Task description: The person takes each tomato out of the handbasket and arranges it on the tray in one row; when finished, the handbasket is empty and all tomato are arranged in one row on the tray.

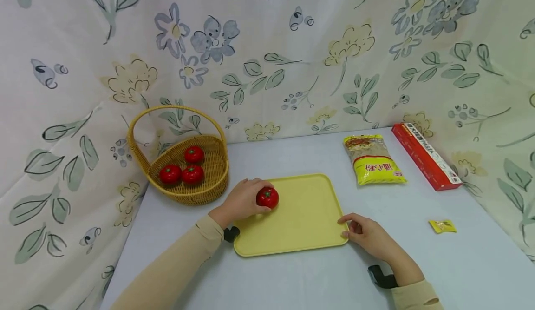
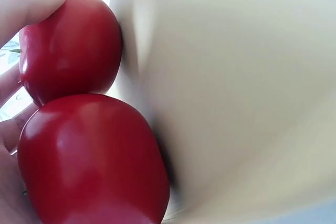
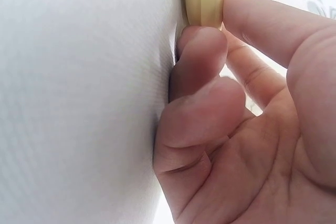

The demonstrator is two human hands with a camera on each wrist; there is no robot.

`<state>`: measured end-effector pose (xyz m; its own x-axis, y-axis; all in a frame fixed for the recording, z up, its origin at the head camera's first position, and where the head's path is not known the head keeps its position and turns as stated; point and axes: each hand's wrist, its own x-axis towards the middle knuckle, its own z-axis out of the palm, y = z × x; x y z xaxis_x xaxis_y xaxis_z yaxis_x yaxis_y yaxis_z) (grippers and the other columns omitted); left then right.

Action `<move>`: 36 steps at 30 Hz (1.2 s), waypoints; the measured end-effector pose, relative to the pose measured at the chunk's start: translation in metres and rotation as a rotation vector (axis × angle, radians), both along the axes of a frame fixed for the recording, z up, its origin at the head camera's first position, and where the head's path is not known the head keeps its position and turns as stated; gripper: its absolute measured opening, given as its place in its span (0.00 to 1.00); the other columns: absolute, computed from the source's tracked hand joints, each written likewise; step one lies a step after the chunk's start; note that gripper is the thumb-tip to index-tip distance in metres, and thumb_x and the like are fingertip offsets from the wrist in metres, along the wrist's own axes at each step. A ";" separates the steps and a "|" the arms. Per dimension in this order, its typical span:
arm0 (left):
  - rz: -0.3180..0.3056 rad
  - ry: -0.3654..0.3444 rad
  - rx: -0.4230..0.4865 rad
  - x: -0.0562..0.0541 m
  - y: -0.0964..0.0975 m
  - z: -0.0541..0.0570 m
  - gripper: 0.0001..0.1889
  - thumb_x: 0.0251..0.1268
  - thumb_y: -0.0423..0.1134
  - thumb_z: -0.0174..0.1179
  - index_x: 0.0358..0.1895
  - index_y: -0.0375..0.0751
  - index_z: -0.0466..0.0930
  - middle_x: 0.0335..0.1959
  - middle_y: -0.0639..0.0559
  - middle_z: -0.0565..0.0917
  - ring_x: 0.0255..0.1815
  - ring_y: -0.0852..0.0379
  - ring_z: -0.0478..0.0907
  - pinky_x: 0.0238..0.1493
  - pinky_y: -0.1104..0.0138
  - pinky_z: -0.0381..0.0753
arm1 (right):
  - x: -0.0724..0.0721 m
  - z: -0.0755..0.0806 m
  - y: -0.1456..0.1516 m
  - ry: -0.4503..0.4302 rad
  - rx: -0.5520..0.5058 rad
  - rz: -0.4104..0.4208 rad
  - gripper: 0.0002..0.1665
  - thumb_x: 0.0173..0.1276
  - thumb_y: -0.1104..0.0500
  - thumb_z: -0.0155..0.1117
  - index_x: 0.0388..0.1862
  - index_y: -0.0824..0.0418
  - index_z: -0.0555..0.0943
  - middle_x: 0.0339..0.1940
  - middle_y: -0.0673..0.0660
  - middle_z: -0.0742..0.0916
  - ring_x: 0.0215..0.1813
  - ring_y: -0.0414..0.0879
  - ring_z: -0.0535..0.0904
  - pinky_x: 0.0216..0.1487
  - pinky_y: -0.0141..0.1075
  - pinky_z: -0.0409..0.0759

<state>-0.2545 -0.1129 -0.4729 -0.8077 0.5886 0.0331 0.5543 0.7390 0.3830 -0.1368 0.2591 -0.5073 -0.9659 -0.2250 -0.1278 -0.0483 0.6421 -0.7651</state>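
Note:
My left hand (image 1: 244,201) grips a red tomato (image 1: 267,198) over the left part of the yellow tray (image 1: 305,217). In the left wrist view, the thumb lies on that tomato (image 2: 73,45). A second tomato (image 2: 94,163) shows there, against the first and close to the palm; in the head view the hand hides it. At the tray's near right corner, my right hand (image 1: 369,238) pinches the rim. The right wrist view shows the thumb on the tray's edge (image 3: 203,1) and the other fingers curled low against the white table.
A wicker basket (image 1: 213,190) with a tall handle holds three tomatoes (image 1: 193,174) at the back left. Behind the tray, toward the right, lie a yellow pasta bag (image 1: 373,160) and a long red box (image 1: 426,156). A small yellow packet (image 1: 442,226) is at the right.

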 end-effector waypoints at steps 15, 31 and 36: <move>0.029 -0.009 -0.027 -0.003 0.002 0.004 0.36 0.60 0.52 0.78 0.70 0.46 0.77 0.65 0.47 0.82 0.67 0.47 0.75 0.76 0.46 0.61 | -0.001 -0.002 0.000 0.012 0.012 -0.002 0.18 0.71 0.59 0.74 0.57 0.58 0.82 0.33 0.51 0.76 0.35 0.45 0.72 0.32 0.33 0.70; 0.070 0.007 -0.101 0.004 0.003 0.009 0.38 0.57 0.54 0.80 0.69 0.46 0.77 0.65 0.49 0.82 0.67 0.45 0.73 0.78 0.40 0.55 | 0.000 0.000 -0.002 -0.009 -0.012 0.000 0.19 0.71 0.59 0.74 0.58 0.59 0.82 0.33 0.51 0.76 0.35 0.45 0.72 0.32 0.34 0.69; 0.063 0.015 -0.103 0.004 0.003 0.010 0.43 0.57 0.56 0.79 0.74 0.47 0.72 0.69 0.49 0.79 0.71 0.45 0.71 0.79 0.40 0.52 | -0.001 0.000 -0.001 -0.010 0.006 -0.008 0.18 0.71 0.59 0.74 0.57 0.58 0.82 0.33 0.51 0.76 0.36 0.45 0.72 0.33 0.33 0.70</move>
